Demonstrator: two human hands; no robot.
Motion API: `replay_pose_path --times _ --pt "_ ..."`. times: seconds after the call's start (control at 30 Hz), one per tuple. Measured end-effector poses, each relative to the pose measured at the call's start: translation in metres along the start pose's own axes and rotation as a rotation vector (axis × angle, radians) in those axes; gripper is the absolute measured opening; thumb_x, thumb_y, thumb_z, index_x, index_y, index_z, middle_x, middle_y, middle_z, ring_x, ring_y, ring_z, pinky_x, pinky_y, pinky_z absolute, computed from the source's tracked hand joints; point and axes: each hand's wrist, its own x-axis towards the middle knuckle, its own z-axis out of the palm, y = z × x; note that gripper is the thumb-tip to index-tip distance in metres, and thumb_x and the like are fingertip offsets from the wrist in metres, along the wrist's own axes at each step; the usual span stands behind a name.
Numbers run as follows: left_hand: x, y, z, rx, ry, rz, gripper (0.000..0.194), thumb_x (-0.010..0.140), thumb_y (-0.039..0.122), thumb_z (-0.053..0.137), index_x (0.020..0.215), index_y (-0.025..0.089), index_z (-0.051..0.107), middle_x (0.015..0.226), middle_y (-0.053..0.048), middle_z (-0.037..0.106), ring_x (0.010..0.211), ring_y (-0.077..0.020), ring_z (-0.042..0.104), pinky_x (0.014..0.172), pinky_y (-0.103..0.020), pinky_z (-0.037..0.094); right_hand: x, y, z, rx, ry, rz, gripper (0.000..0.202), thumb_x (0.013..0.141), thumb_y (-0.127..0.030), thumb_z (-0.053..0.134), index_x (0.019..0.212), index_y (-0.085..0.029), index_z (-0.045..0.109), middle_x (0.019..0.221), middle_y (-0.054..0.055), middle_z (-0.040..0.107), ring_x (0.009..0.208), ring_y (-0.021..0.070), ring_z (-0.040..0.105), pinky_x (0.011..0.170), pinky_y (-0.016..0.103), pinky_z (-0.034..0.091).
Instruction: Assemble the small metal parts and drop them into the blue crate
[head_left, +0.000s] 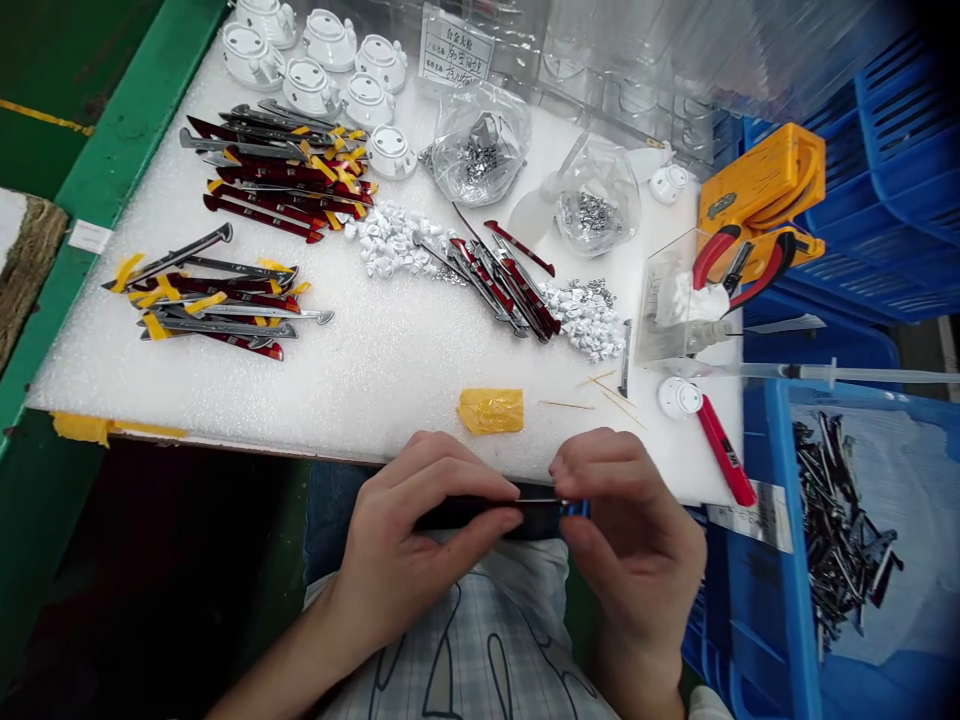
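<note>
Just off the table's front edge, a slim dark strip (pixel 538 518) with a thin shiny top edge lies level between my hands. My left hand (pixel 424 525) pinches it between thumb and fingers, covering much of its left part. At its right end, which shows a blue bit, my right hand (pixel 634 545) has thumb and fingertips closed; any small piece in them is hidden. A yellow tape-wrapped block (pixel 491 411) lies on the white foam sheet beyond my hands. Several thin yellow sticks (pixel 611 390) lie to its right.
Piles of long red and grey parts (pixel 281 175) lie at left, another (pixel 506 275) mid-table. Small white pieces (pixel 592 318), bags of metal bits (pixel 480 145) and white domed parts (pixel 311 85) surround them. Pliers (pixel 739 265), a red-handled cutter (pixel 726 450) and a blue crate (pixel 799 600) are right.
</note>
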Motion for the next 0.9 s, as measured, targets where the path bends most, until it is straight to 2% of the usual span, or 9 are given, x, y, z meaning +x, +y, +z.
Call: replay_pose_path --times 0.13,0.3,0.4,0.6,0.9 --pt "-0.001 0.003 0.001 -0.031 0.000 -0.036 0.010 0.094 0.015 0.084 0.091 0.022 0.079 0.080 0.002 0.080 0.071 -0.0125 0.072 0.067 -0.023 0.057 -0.004 0.003 -0.005 -0.058 -0.060 0.029 0.026 0.096 -0.010 0.073 0.112 -0.030 0.077 0.092 0.000 0.073 0.083 0.0177 0.066 0.070 0.031 0.054" --pt "-0.002 0.006 -0.002 -0.233 0.145 -0.243 0.019 0.086 0.006 0.082 0.087 0.025 0.081 0.078 0.004 0.079 0.072 -0.0125 0.073 0.067 -0.019 0.058 -0.006 0.006 -0.008 -0.078 -0.030 0.029 0.022 0.096 -0.008 0.072 0.105 -0.027 0.075 0.088 -0.002 0.072 0.080 0.0158 0.065 0.070 0.029 0.053" --pt "-0.001 0.006 -0.001 -0.301 0.169 -0.307 0.024 0.081 0.002 0.082 0.084 0.026 0.081 0.077 0.005 0.080 0.072 -0.0113 0.073 0.066 -0.016 0.058 -0.008 0.008 -0.009 -0.102 -0.037 0.034 0.021 0.096 -0.009 0.072 0.105 -0.028 0.074 0.089 -0.002 0.072 0.082 0.0162 0.067 0.072 0.030 0.055" --pt "-0.001 0.009 0.008 -0.386 0.082 -0.311 0.022 0.082 0.003 0.085 0.085 0.025 0.083 0.079 0.005 0.083 0.073 -0.0105 0.076 0.071 -0.016 0.059 -0.005 0.008 -0.010 -0.212 -0.123 -0.053 0.035 0.098 -0.009 0.071 0.123 -0.032 0.078 0.097 0.001 0.076 0.086 0.0172 0.071 0.073 0.030 0.059" --pt "-0.004 0.013 0.009 -0.356 0.056 -0.249 0.009 0.095 0.016 0.083 0.089 0.023 0.082 0.082 0.000 0.084 0.071 -0.0140 0.076 0.068 -0.022 0.060 0.000 0.007 -0.006 -0.212 -0.150 -0.070 0.031 0.098 -0.010 0.069 0.118 -0.030 0.083 0.088 0.002 0.076 0.078 0.0169 0.071 0.066 0.029 0.060"
